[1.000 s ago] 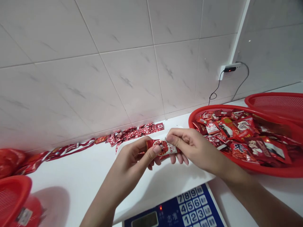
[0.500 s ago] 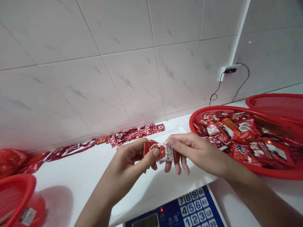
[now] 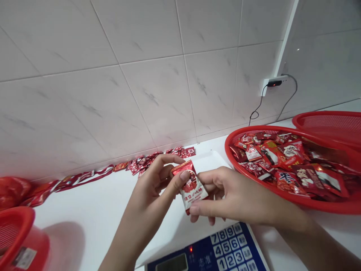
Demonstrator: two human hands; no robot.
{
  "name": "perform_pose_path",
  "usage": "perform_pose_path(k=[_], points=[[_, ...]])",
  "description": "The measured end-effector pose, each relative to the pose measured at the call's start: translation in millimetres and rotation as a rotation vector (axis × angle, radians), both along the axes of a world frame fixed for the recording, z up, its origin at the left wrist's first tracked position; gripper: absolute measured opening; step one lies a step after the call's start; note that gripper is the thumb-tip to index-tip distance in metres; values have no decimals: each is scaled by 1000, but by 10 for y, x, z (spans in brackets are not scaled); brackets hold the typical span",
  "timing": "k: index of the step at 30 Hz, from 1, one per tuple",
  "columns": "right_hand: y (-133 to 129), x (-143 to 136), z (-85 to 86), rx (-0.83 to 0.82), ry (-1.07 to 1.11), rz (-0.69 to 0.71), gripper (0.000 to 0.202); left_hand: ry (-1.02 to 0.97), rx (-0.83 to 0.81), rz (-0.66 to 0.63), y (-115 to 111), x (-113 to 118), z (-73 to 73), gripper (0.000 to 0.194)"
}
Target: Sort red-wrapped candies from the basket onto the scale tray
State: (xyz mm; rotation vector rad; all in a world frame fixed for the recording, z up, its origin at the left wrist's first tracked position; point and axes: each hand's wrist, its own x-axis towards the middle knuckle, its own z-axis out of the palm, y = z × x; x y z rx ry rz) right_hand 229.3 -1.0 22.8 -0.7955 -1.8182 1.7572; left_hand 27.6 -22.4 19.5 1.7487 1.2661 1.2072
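Note:
A small red and white packet is held between both hands above the white tray of a scale. My left hand pinches its upper left part, thumb on the printed face. At its lower right, my right hand grips the edge, with the thumb near the bottom corner and the other fingers behind. The blue keypad panel of the scale lies below the hands, its small red light lit.
On the right, a red basket holds several red packets, with another red basket behind. A row of small packets lies along the tiled wall. A red basket and red bag stand left.
The packet has turned from lying sideways to a steeper tilt, its printed face now more visible. My right hand has moved down to the packet's lower edge.

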Motion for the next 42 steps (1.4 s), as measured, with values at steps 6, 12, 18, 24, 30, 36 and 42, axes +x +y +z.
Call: perform_pose_path(k=[6, 12, 18, 24, 30, 36, 42], points=[[95, 17, -20, 28, -10, 86, 23, -9, -76, -35, 20, -10, -25, 31], [163, 4, -96, 165, -1, -54, 32, 7, -73, -75, 50, 19, -43, 33], [140, -29, -94, 264, 32, -145, 35, 71, -74, -90, 53, -7, 27, 35], [118, 5, -96, 347, -64, -226, 41, -14, -151, -194, 62, -10, 23, 35], [104, 9, -117, 368, -130, -231, 41, -10, -120, -209, 56, 4, 18, 36], [86, 14, -112, 368, -164, -230, 40, 17, -113, -190, 77, 7, 27, 39], [113, 15, -129, 375, -161, -245, 43, 113, -82, -177, 72, 13, 32, 33]])
